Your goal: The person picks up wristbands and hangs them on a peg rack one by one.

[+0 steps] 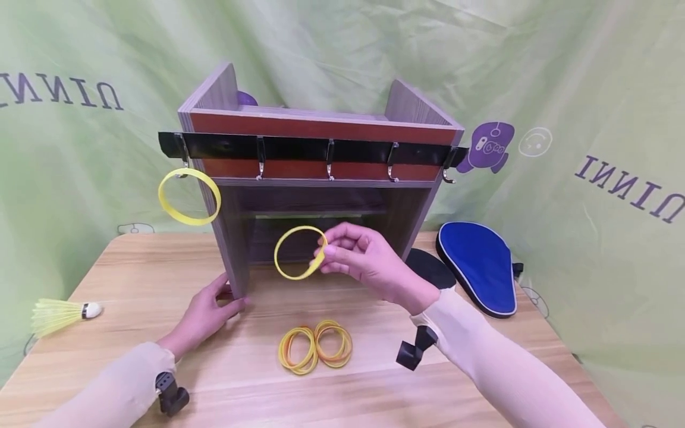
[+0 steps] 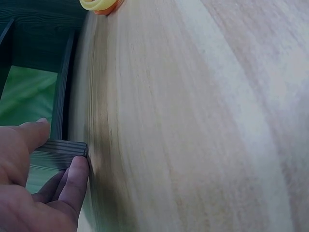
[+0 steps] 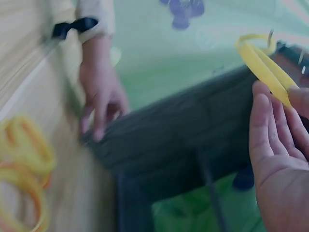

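Note:
My right hand pinches a thin yellow ring between thumb and fingers, in front of the grey wooden shelf's opening. In the right wrist view the same ring rises from the fingertips. At the shelf's lower left, my left hand grips the foot of the side panel; the left wrist view shows thumb and fingers on either side of the panel's end. Another yellow ring hangs from the leftmost hook of the black hook rail. The other hooks carry nothing.
Two bundles of yellow and orange rings lie on the wooden table before the shelf. A shuttlecock lies far left. On the right are a blue paddle-shaped case and a black round object. Green printed cloth hangs behind.

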Available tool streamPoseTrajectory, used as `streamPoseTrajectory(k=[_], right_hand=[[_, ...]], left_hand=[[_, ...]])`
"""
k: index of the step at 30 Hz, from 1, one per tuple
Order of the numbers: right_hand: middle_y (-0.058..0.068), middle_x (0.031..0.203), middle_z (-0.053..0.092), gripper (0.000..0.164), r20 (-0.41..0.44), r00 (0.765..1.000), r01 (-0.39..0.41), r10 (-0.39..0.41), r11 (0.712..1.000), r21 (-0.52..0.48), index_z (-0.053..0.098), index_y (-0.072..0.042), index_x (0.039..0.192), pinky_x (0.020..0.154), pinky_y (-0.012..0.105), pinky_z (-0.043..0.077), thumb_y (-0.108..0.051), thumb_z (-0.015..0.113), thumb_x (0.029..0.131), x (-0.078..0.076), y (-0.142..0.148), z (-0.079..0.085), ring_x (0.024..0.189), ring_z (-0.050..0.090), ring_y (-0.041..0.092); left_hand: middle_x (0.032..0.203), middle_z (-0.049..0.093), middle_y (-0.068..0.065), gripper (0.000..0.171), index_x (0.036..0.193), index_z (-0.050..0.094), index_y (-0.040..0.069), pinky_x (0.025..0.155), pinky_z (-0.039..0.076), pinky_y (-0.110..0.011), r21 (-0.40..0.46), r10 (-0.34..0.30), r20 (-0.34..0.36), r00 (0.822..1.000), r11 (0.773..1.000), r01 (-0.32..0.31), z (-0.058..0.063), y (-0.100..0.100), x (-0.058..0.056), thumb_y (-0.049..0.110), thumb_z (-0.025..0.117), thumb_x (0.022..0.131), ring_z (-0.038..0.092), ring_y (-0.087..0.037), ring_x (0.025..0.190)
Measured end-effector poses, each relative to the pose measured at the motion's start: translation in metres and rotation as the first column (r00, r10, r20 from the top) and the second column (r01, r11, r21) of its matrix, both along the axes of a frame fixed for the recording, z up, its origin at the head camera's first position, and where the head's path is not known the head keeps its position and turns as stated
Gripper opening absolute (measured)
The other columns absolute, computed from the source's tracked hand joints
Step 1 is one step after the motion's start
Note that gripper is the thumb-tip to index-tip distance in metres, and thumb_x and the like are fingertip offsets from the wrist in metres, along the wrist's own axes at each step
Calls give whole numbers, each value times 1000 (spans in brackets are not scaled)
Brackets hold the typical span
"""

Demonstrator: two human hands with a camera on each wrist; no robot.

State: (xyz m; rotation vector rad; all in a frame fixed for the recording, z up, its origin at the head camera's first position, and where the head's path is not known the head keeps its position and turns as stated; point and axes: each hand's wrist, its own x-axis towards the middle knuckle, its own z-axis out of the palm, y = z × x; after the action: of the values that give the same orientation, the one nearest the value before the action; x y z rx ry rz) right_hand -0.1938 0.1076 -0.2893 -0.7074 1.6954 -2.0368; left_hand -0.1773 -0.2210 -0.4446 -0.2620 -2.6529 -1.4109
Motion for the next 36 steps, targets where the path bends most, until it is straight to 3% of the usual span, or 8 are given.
streamPoseTrajectory(k=[2, 6, 13, 19, 23, 28, 36], right_hand=[[4, 103, 75, 8, -19, 1000, 23, -24, 999, -44, 63, -4, 109, 89, 29, 62, -2, 64, 102, 4, -9, 12, 96, 76, 14], [6, 103, 73, 15, -42, 997, 59, -64, 993, -106, 62, -2, 109, 91, 30, 62, 9, 54, 102, 10, -26, 33, 97, 77, 15], [3, 103, 73, 22, -27, 994, 99, -106, 977, -191, 63, -8, 106, 94, 31, 61, 11, 54, 101, 14, -52, 50, 94, 75, 13], [2, 99, 75, 17, 3, 984, 177, -180, 963, -202, 61, -6, 109, 97, 36, 60, 9, 58, 101, 15, -66, 54, 95, 75, 12], [1, 97, 75, 15, 24, 977, 215, -214, 960, -182, 61, -3, 110, 99, 37, 60, 8, 60, 100, 14, -68, 52, 93, 75, 11], [0, 95, 76, 16, 26, 976, 216, -214, 963, -159, 61, -2, 111, 97, 34, 60, 9, 61, 99, 13, -66, 47, 91, 75, 10], [0, 95, 76, 16, 32, 981, 196, -194, 971, -140, 61, 0, 114, 98, 36, 60, 8, 61, 100, 12, -63, 45, 90, 76, 12]], left_hand=[[114, 76, -24, 52, 140, 57, 2, 89, 56, -32, -1, -1, -8, 1000, 1000, 1, 0, 0, 0, 14, 78, 94, 73, -38, 109], [116, 75, -25, 53, 141, 56, 2, 89, 56, -31, -5, -2, -6, 1000, 1000, 2, -1, 1, 0, 14, 78, 94, 73, -38, 109], [119, 74, -26, 56, 143, 55, 1, 94, 57, -44, -22, 3, 17, 1000, 1000, -3, 0, 0, 2, 16, 79, 94, 72, -39, 111], [118, 75, -25, 54, 142, 55, 2, 97, 56, -52, -24, 0, 8, 1000, 1000, 1, 1, 1, 2, 16, 78, 95, 72, -40, 111], [118, 75, -23, 53, 141, 56, 5, 97, 56, -46, -39, 4, 5, 1000, 999, -4, 1, 0, 2, 19, 78, 95, 72, -39, 112], [118, 76, -22, 53, 141, 57, 5, 93, 55, -34, -39, 4, -10, 1000, 999, -4, 1, 0, 1, 19, 79, 95, 73, -38, 111], [121, 75, -24, 54, 142, 56, 4, 94, 56, -36, -38, 3, -16, 1000, 999, -3, 1, 0, 1, 20, 78, 95, 73, -38, 112]])
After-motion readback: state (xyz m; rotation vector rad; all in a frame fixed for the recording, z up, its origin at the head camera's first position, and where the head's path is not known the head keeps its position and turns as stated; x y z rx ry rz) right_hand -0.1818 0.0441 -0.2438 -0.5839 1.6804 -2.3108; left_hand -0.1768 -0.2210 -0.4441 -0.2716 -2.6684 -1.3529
